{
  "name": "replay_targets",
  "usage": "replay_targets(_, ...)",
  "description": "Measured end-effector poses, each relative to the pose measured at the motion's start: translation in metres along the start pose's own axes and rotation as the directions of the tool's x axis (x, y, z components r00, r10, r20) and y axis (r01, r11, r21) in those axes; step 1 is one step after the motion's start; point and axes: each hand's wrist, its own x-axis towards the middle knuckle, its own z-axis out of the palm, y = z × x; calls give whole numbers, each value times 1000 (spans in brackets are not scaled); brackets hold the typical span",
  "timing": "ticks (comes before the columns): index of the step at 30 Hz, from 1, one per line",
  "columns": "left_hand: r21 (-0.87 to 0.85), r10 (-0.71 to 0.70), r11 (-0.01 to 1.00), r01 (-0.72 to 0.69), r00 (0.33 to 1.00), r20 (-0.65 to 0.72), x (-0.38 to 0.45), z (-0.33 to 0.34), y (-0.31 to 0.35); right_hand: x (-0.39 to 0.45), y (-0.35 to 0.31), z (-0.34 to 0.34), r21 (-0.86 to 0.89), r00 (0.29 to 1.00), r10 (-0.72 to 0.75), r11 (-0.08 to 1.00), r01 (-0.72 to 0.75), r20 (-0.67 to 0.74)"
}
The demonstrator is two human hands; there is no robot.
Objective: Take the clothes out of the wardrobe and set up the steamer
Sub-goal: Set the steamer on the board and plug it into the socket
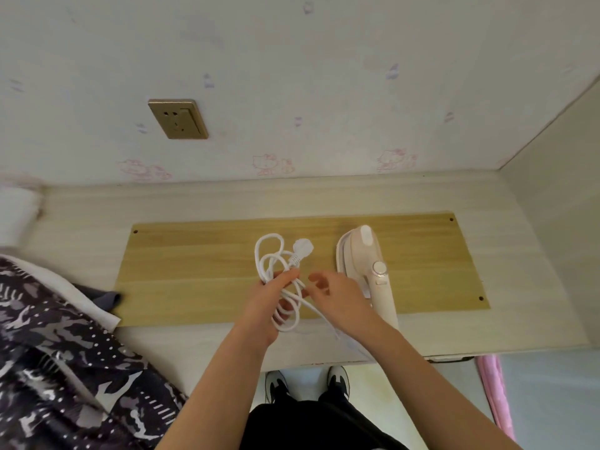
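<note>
Looping through left fingers (285, 277) — cord (276, 264), steamer (367, 264) beside.

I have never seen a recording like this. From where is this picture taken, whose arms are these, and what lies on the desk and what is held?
There is no machine here. One wide-angle camera sits on a person's head and looks forward and down, so the two arms are that person's own. The left hand grips a coiled white power cord; its plug lies on a yellow wooden board on the pale desk. The right hand reaches toward the cord with loose fingers; whether it touches is unclear. Beside it on the board lies a white handheld steamer. A gold wall socket is above, and patterned dark clothing lies at the left.
</note>
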Motion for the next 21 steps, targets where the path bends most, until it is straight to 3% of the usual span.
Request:
replay_targets(3,18,10,1000,-10,1000,-6,-2,-4,5,7,0,5,29,994,56,998,-59,94)
replay_targets(6,49,9,999,-8,1000,-20,-2,-10,8,8,5,4,96,993,60,993,-69,98)
replay_targets(13,125,50,991,-49,999,-11,0,-27,13,10,9,1,252,998,58,966,-53,-12)
replay_targets(18,32,113,993,-113,994,5,3,-49,24,11,22,-2,400,987,124,914,-72,-106)
replay_targets(21,-41,196,979,-199,979,-61,7,-62,35,13,31,-6,469,977,180,876,-108,-111)
